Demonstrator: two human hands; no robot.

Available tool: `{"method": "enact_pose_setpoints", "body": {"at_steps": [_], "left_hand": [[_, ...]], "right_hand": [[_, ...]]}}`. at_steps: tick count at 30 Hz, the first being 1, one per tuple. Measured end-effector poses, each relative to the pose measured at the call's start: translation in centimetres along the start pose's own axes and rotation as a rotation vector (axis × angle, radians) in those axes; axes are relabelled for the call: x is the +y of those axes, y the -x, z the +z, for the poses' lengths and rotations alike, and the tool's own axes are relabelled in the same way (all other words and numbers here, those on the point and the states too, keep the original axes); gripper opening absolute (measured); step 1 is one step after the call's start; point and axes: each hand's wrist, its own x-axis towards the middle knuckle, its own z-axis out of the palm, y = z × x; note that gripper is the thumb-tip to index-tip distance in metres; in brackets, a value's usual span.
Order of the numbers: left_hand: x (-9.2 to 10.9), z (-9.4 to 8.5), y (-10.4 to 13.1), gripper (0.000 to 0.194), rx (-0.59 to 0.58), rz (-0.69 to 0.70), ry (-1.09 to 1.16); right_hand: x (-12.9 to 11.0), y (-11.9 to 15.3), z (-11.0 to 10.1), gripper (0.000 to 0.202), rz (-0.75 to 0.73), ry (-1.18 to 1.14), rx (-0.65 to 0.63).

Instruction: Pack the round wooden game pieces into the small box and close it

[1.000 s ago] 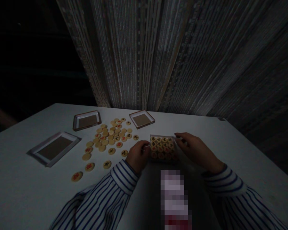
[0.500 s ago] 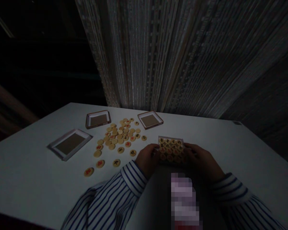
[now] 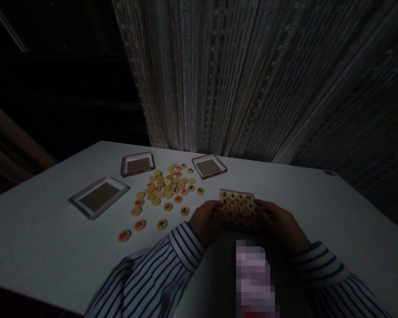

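Observation:
A small box of Chinese chess pieces (image 3: 237,206) sits between my two hands, its round pieces lined up in rows with black characters at the back and red ones nearer me. My left hand (image 3: 206,220) grips the box's left side, fingers closed. On the opposite side my right hand (image 3: 278,223) closes round the right edge. Left of the box lies a loose heap of wooden Chinese chess pieces (image 3: 167,182), some face up with red or black characters, others blank side up. Shadow hides the box's near edge and some fingertips.
Three shallow frame-like boxes stand around the heap: one at the left (image 3: 99,197), one behind it (image 3: 138,164), one at the back right (image 3: 209,166). The white table (image 3: 46,229) meets a striped curtain (image 3: 199,79) behind. A pixelated patch covers the area below my hands.
The whole view has shifted slightly, so the table things appear a little further right. Both hands keep their hold on the box.

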Motion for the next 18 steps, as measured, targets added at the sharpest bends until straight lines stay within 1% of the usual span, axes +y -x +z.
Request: {"method": "enact_pose_setpoints", "body": {"at_steps": [8,18], "left_hand": [[-0.23,0.04,-0.06,0.022,0.039,0.037,-0.023],[0.10,-0.23,-0.05,0.023,0.023,0.013,-0.030]], "right_hand": [[-0.16,-0.02,0.04,0.037,-0.016,-0.004,0.002],[-0.10,0.02,0.08,0.039,-0.023,0.005,-0.018]]}}
